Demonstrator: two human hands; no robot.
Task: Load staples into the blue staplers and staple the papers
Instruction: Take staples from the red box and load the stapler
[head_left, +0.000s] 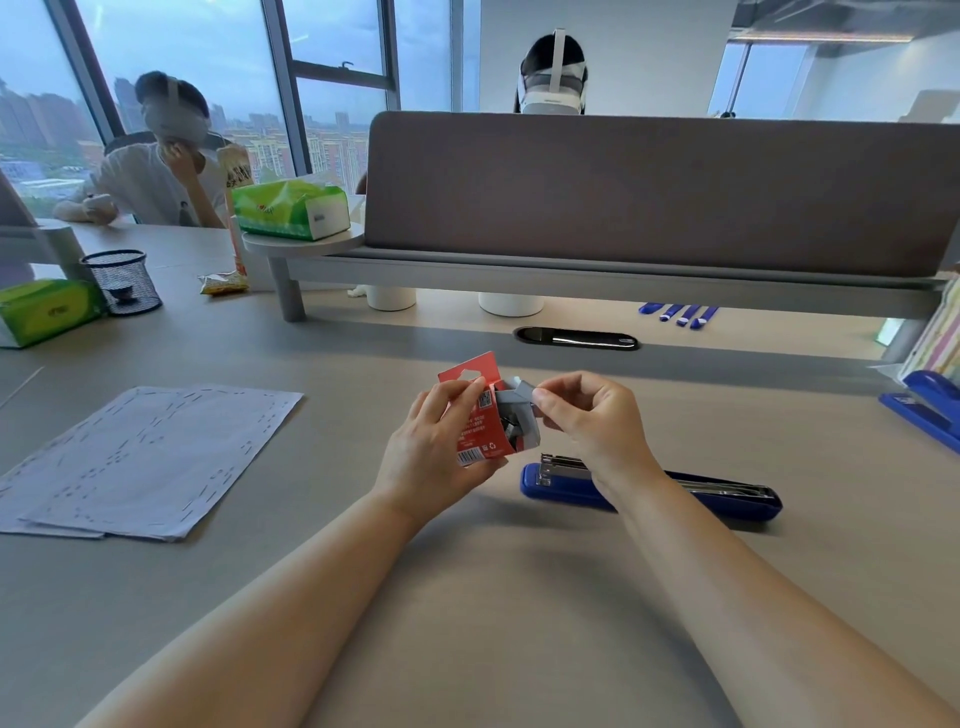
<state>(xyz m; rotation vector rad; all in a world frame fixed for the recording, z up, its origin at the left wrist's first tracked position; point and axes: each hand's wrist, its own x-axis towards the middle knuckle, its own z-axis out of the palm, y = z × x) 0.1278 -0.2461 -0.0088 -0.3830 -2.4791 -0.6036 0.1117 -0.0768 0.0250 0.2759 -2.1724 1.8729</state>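
Our left hand (434, 447) grips the red staple box (480, 421). Our right hand (587, 415) pinches its grey flap (519, 397) above the opened blue stapler (649, 491).

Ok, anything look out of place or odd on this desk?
The papers at left are peppered with staple-like dashes across the whole sheets, not just a corner. The blue stapler lying open by the right hand suits loading.

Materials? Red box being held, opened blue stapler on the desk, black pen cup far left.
Red box: thin printed card, matte; creased grey flaps, barcode.
Blue stapler: smooth blue shell, plastic or painted metal, cannot tell; its exposed rail is shiny bare metal.
Pen cup: black wire mesh, probably coated metal; see-through grid.
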